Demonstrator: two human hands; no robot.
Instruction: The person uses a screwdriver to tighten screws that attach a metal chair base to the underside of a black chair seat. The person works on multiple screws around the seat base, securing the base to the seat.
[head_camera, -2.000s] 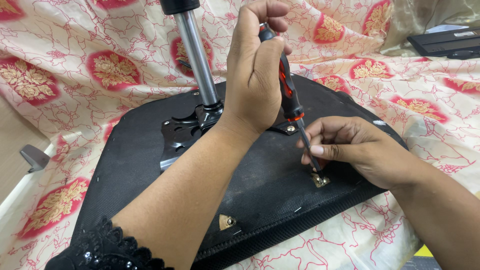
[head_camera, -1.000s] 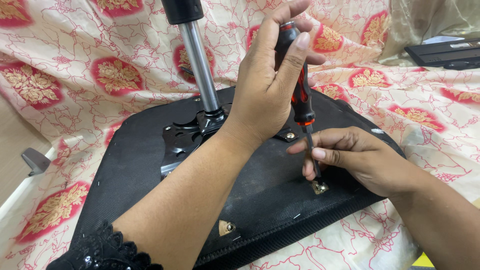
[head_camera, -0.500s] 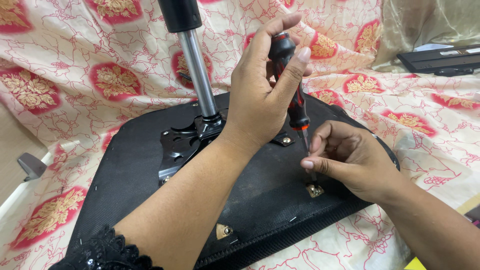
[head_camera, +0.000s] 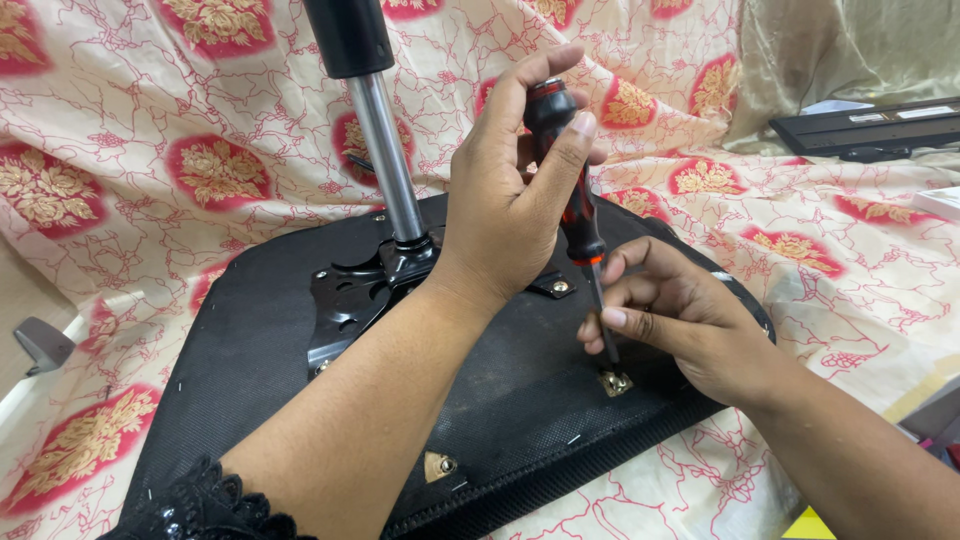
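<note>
Screwdriver (head_camera: 575, 215): black-and-red, near upright, tip on the brass screw fitting (head_camera: 615, 382) at 4 o'clock on the black seat underside (head_camera: 250, 380).
Left hand (head_camera: 510, 200): your fingers clamped on its handle.
Right hand (head_camera: 690, 320): your fingers pinch the shaft.
Chrome post (head_camera: 390, 160): 11 o'clock.
Floral cloth (head_camera: 150, 150): underneath.

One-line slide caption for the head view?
Left hand grips red-and-black screwdriver; right hand steadies its shaft over brass fitting on black chair-seat underside.

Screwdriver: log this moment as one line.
left hand grips screwdriver handle | right hand steadies shaft | tip on brass fitting | chair seat underside
</note>
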